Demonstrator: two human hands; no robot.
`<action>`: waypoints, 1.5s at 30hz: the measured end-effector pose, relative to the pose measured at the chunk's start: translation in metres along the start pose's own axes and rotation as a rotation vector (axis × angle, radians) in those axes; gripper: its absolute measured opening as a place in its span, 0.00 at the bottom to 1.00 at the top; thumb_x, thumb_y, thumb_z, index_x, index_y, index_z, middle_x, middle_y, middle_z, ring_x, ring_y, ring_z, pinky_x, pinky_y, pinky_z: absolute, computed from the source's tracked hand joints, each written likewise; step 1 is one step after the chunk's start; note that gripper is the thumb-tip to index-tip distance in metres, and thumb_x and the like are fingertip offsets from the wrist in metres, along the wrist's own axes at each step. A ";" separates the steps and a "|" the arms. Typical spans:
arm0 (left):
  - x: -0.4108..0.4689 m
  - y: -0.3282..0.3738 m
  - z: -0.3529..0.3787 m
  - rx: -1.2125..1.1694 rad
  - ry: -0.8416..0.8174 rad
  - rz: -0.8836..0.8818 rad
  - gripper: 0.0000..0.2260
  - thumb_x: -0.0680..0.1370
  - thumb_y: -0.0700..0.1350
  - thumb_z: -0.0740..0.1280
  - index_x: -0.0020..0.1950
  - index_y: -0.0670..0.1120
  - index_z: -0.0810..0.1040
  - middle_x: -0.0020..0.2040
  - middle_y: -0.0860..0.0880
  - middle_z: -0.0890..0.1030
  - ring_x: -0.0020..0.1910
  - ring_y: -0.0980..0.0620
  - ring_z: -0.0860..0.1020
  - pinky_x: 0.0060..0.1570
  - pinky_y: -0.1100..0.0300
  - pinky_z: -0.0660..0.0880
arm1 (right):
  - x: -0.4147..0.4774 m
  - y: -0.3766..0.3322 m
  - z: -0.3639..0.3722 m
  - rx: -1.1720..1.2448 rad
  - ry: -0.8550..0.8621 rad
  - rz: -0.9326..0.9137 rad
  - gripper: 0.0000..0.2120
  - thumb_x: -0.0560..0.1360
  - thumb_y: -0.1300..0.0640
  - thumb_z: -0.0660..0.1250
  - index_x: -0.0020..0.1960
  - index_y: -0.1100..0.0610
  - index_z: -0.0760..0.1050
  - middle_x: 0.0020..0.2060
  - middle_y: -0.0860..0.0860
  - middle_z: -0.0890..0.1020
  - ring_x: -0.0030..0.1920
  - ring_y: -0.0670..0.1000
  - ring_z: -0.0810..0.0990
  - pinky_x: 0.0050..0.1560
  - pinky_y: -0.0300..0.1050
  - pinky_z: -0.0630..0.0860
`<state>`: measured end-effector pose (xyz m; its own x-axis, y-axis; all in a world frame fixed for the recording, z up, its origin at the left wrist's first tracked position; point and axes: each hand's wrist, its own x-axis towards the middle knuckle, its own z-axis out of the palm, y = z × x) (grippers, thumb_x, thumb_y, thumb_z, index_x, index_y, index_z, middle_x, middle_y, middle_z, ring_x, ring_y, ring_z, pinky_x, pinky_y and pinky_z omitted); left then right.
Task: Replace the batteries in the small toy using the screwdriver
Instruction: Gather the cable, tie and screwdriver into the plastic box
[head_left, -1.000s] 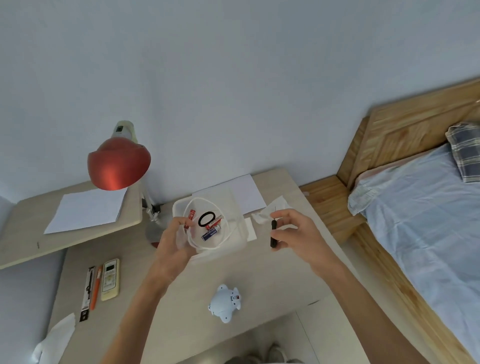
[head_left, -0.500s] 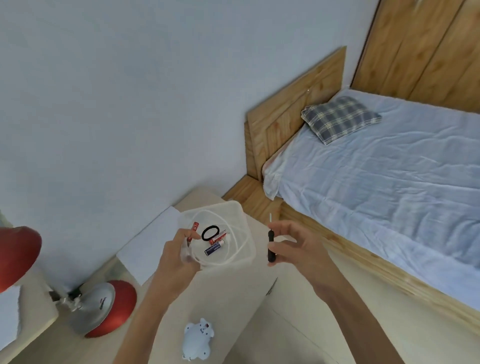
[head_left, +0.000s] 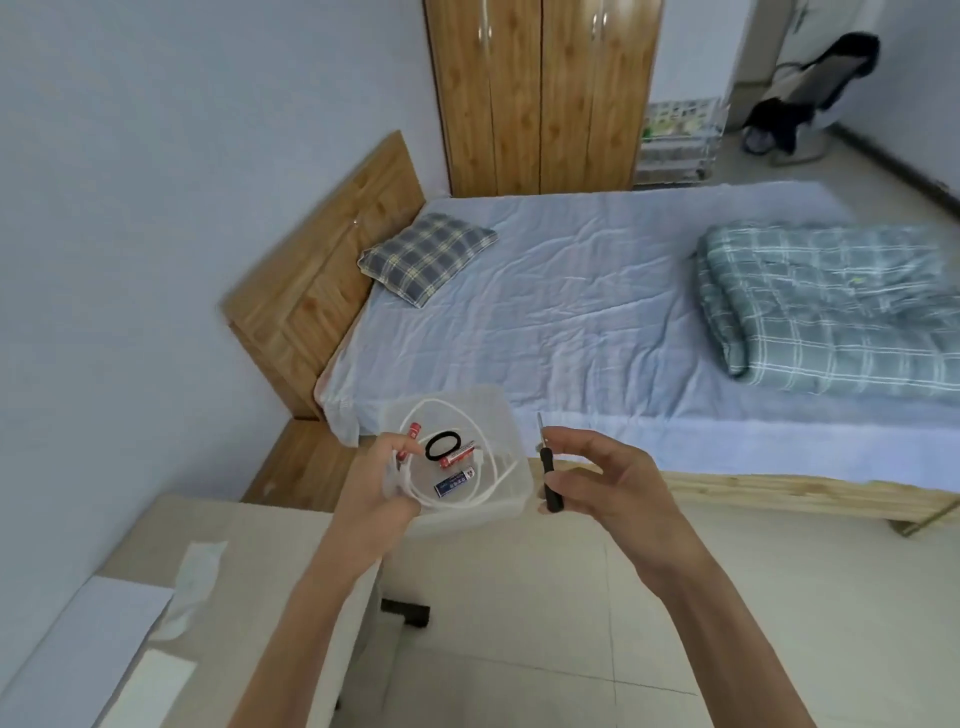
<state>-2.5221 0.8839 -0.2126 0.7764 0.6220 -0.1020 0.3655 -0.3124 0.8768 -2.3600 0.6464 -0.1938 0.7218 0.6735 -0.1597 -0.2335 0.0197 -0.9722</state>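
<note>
Above desk edge, mid-air: right hand (head_left: 608, 478) pinches black screwdriver (head_left: 549, 483) upright, fingers curled round handle, tip up. Left hand (head_left: 374, 488) grips near wall of clear tub (head_left: 498, 415); batteries (head_left: 454, 482), black ring (head_left: 443, 447) and white cable (head_left: 483, 493) lie inside. Step, judged: gathering tool and fresh cells. Next: set tub on desk (head_left: 260, 530), turn back to toy. Versus half second ago: view swung right over bed (head_left: 571, 312); toy, lamp gone from frame; both holds unchanged.

- No text, brand, number or sign legible anywhere in view.
- blue-and-white cylindrical battery (head_left: 453, 482), lying in the clear plastic box (head_left: 498, 415): printed label, too blurred to read.
- red cylindrical battery (head_left: 457, 455) just beside it: pale marking, unreadable.
</note>
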 end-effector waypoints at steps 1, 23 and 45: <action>0.009 0.016 0.023 0.001 -0.036 0.012 0.25 0.75 0.34 0.77 0.64 0.56 0.76 0.66 0.62 0.78 0.61 0.67 0.77 0.54 0.60 0.79 | -0.002 -0.005 -0.025 0.011 0.035 -0.011 0.18 0.77 0.68 0.74 0.64 0.55 0.84 0.58 0.51 0.87 0.46 0.63 0.87 0.63 0.64 0.82; 0.106 0.294 0.508 0.028 -0.877 0.304 0.29 0.76 0.33 0.74 0.68 0.62 0.77 0.68 0.56 0.79 0.62 0.49 0.81 0.55 0.54 0.79 | -0.129 -0.055 -0.454 0.185 0.889 -0.238 0.19 0.78 0.71 0.71 0.66 0.59 0.83 0.61 0.62 0.82 0.43 0.63 0.85 0.57 0.60 0.85; 0.235 0.471 0.815 0.030 -1.349 0.473 0.27 0.78 0.36 0.74 0.71 0.61 0.77 0.74 0.59 0.75 0.61 0.49 0.85 0.65 0.47 0.82 | -0.074 -0.120 -0.714 0.242 1.294 -0.314 0.18 0.78 0.72 0.71 0.64 0.56 0.85 0.61 0.65 0.79 0.46 0.62 0.85 0.54 0.54 0.83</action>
<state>-1.7485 0.2976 -0.2068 0.7054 -0.6845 -0.1839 -0.0632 -0.3191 0.9456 -1.9205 0.0669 -0.1880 0.8250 -0.5535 -0.1140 0.0421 0.2613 -0.9643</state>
